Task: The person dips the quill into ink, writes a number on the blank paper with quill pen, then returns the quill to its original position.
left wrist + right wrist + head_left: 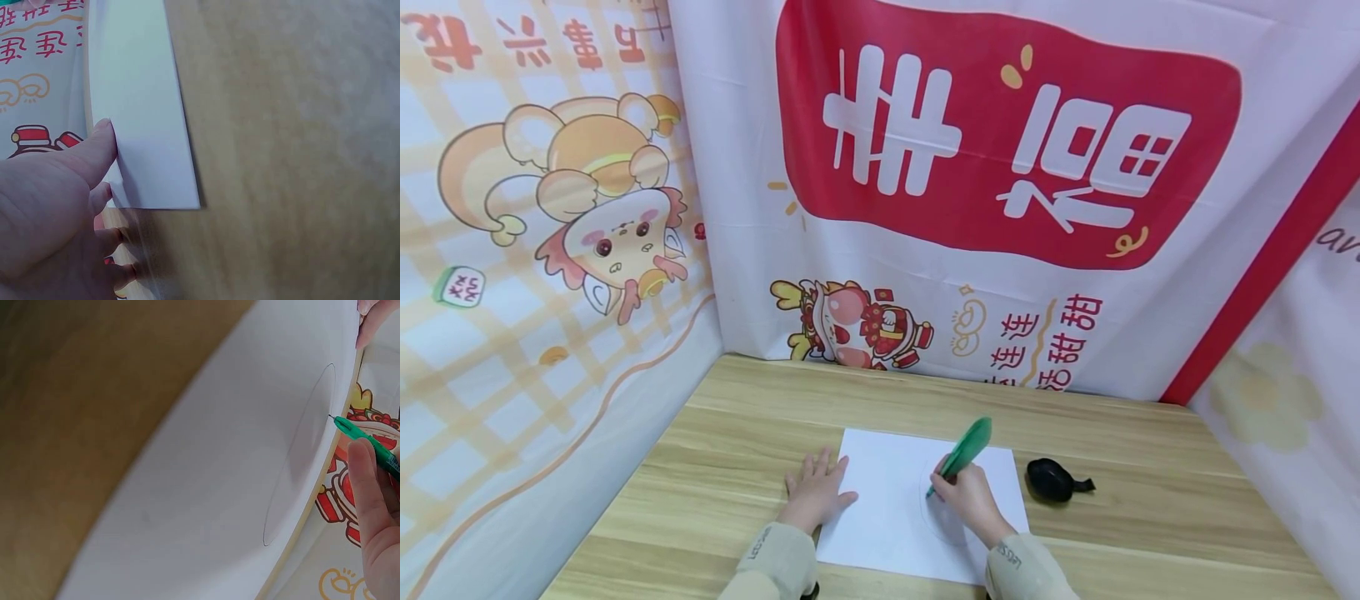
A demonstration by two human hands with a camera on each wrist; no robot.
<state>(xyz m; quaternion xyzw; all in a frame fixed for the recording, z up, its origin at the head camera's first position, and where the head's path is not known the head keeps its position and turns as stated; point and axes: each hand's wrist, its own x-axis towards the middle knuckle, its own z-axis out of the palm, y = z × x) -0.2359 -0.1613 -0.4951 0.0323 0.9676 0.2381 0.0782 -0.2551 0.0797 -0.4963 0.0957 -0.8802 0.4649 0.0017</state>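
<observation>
A white sheet of paper [880, 508] lies on the wooden table, with a thin closed-looking curve [289, 453] drawn on it. My right hand [973, 502] pinches a green pen [353, 430] whose wide upper end looks like a leaf or feather in the head view. The pen's tip meets the paper at the drawn line, on the sheet's right half. Fingers spread, my left hand [814, 492] rests at the sheet's left edge, its thumb [103, 147] on the paper and the other fingers reaching past the edge onto the table.
Right of the paper lies a glossy black oval object [1051, 481] with a short tail; its kind is unclear. The wooden table [737, 408] meets printed cloth hangings [745, 275] at the back and both sides.
</observation>
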